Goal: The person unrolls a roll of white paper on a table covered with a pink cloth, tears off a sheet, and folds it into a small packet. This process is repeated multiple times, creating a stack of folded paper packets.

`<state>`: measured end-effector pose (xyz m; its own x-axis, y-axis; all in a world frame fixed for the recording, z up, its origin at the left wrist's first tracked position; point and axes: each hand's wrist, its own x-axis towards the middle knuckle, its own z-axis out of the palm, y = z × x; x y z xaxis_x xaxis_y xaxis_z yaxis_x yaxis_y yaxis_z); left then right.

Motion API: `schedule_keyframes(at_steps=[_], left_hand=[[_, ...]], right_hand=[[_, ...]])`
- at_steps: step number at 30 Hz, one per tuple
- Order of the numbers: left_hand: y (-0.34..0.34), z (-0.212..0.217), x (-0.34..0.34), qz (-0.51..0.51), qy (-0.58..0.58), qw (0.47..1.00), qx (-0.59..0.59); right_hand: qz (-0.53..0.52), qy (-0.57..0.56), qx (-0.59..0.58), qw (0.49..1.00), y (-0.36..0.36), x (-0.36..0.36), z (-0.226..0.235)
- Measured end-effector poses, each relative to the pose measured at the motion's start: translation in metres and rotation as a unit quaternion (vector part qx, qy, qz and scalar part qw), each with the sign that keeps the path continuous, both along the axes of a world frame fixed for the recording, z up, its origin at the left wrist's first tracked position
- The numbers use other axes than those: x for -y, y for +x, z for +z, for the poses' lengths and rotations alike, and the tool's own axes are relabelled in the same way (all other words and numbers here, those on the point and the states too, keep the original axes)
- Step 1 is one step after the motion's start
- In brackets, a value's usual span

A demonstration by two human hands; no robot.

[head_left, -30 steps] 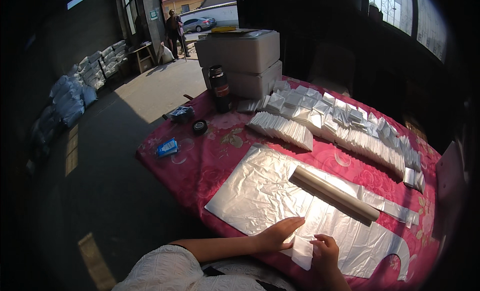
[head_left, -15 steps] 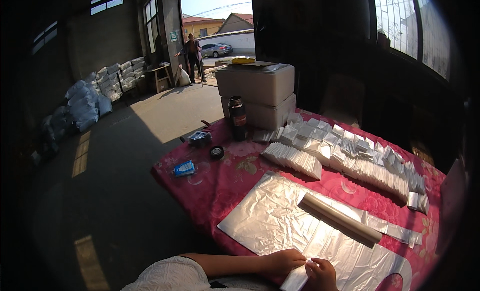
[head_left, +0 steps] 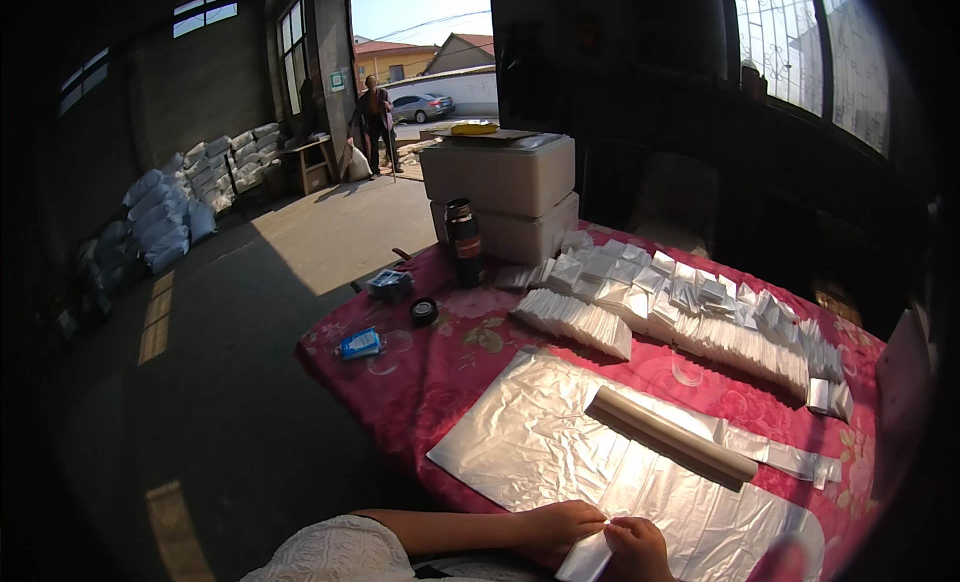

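A dim warehouse with a table under a red flowered cloth (head_left: 470, 372) filling the right half of the frame. At the bottom edge, the left hand (head_left: 556, 528) and right hand (head_left: 636, 548) meet, both pinching a folded strip of silvery plastic (head_left: 588, 560) between closed fingers. Just above lies a wide silver plastic sheet (head_left: 560, 442) with a long tan roll (head_left: 670, 434) resting across it. Farther up, rows of small folded white packets (head_left: 690, 307) stretch rightward. Beyond stand a dark flask (head_left: 464, 242) and two stacked white boxes (head_left: 500, 192). At the top, a person (head_left: 374, 122) stands in the sunlit doorway.
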<state>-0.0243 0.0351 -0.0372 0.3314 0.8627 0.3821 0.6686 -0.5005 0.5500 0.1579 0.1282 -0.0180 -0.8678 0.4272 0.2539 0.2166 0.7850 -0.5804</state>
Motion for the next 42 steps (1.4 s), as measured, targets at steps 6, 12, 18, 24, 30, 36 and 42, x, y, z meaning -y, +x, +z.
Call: schedule_keyframes(at_steps=[6,12,18,24,30,36,42], left_hand=[[-0.002,-0.014,0.007,-0.066,0.02,0.997,-0.015],[0.006,-0.02,0.004,-0.072,0.041,0.996,-0.04],[0.036,-0.038,-0.012,-0.039,-0.014,0.995,-0.086],[0.045,-0.041,-0.002,0.01,0.002,0.987,-0.158],[0.05,-0.01,0.009,-0.005,-0.041,0.992,-0.122],[0.045,-0.013,0.008,-0.031,-0.079,0.988,-0.126],[0.024,-0.001,0.025,-0.016,-0.051,0.997,-0.049]], right_hand=[[-0.03,0.024,0.029,0.999,0.007,-0.014,-0.009],[-0.09,0.168,-0.083,0.978,0.003,-0.074,0.005],[-0.155,0.176,-0.071,0.969,-0.018,-0.132,-0.011],[-0.148,0.211,-0.057,0.965,-0.025,-0.154,-0.022],[-0.134,0.231,-0.045,0.963,-0.023,-0.176,-0.027],[-0.152,0.226,-0.049,0.961,-0.027,-0.175,-0.032],[-0.155,0.278,-0.084,0.944,-0.029,-0.164,-0.032]])
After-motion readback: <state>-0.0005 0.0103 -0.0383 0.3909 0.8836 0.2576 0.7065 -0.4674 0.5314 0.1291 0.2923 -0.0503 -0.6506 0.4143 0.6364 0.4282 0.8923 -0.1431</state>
